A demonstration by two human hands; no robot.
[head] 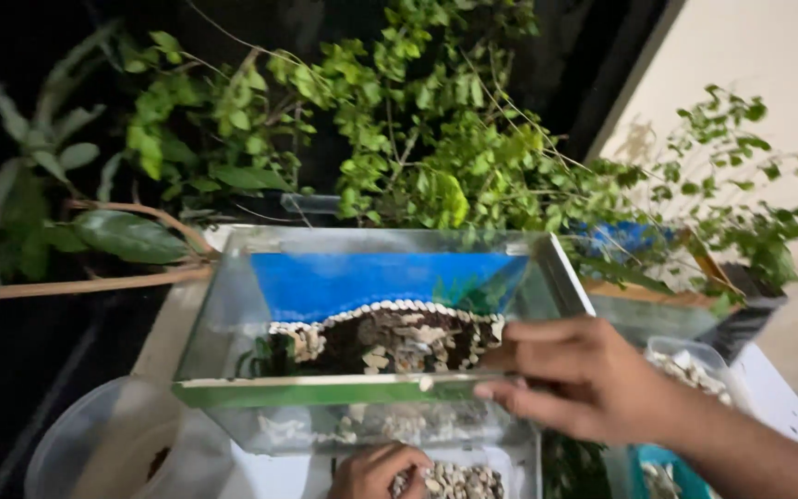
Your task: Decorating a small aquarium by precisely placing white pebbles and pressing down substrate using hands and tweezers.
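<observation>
Outdoors at night, dark background, pale wall on the right, things set on a white table (768,388).

Nearest: left hand (376,469) at the bottom edge, fingers curled closed into a heap of small pebbles (459,480) in a white tray (519,457). Looks like a loose pinch of stones; pebbles are small, hard, likely to spill from a grip.

Right hand (574,379) is just above, fingers pinched together on the near top rim of the glass tank (362,314), close to its right corner.

Tank sits mid-table, blue backing, curved wall of pebbles and dark soil inside. Judgement: glass is stiff, brittle, slick, rim edges probably sharp; loaded with soil and stone, so heavy. Steady by the rim, lift only from under the base with both hands.

Clear plastic tub (94,444) near left, another container of stones (695,365) at right. Beyond: leafy potted plants (436,157).
</observation>
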